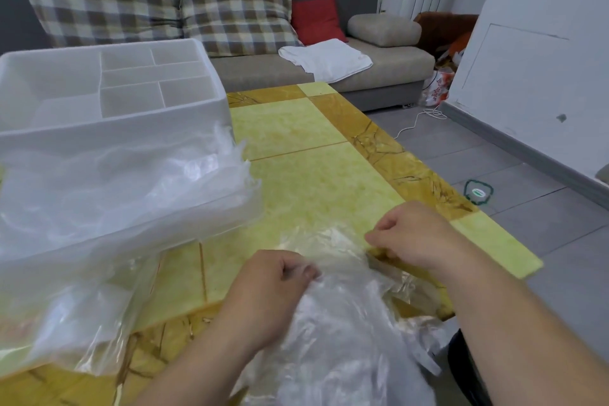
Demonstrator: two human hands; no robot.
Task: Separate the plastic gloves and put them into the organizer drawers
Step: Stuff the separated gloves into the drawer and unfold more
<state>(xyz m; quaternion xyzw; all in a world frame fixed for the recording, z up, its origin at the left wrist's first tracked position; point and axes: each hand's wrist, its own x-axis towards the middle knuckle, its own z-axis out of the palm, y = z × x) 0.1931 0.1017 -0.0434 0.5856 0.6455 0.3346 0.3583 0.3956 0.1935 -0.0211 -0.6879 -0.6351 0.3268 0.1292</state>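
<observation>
A crumpled heap of clear plastic gloves (346,323) lies on the near part of the yellow tiled table (313,175). My left hand (273,287) pinches the plastic at the heap's upper left. My right hand (412,234) pinches a thin clear glove edge at the heap's upper right, close to the table's right edge. The white translucent organizer (108,115) stands at the left, with divided compartments on top. Its pulled-out drawer (131,194) holds several clear gloves. More clear plastic (82,323) hangs below the drawer.
A grey sofa (379,72) with checked cushions, a red cushion (316,20) and a folded white cloth (326,58) stands behind the table. On the grey floor to the right lie a white cable (418,119) and a small green item (478,193). A white wall closes the right side.
</observation>
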